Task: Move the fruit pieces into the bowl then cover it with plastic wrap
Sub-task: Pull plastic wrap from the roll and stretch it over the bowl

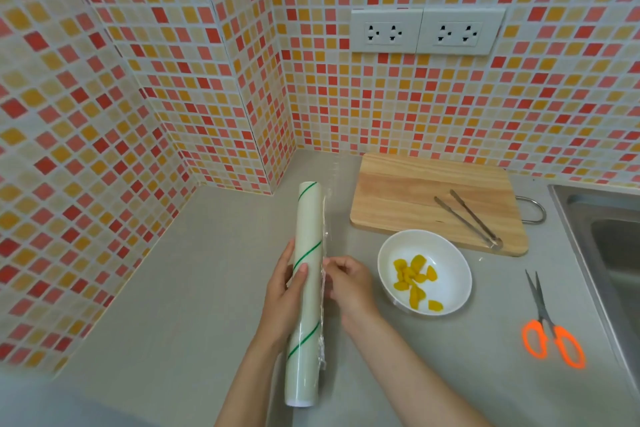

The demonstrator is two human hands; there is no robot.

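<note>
Over the grey table, your left hand wraps the plastic wrap roll; your right hand pinches its loose film edge. Fruit pieces sit in the bowl just beside.

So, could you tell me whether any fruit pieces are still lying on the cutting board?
No, the cutting board holds only the tongs, and the fruit pieces all lie in the bowl.

Bright, even, diffuse light fills the scene with only faint soft shadows under the bowl and scissors, while wide-angle distortion bends the tiled wall at the edges and the lower corners look blurred.
</note>
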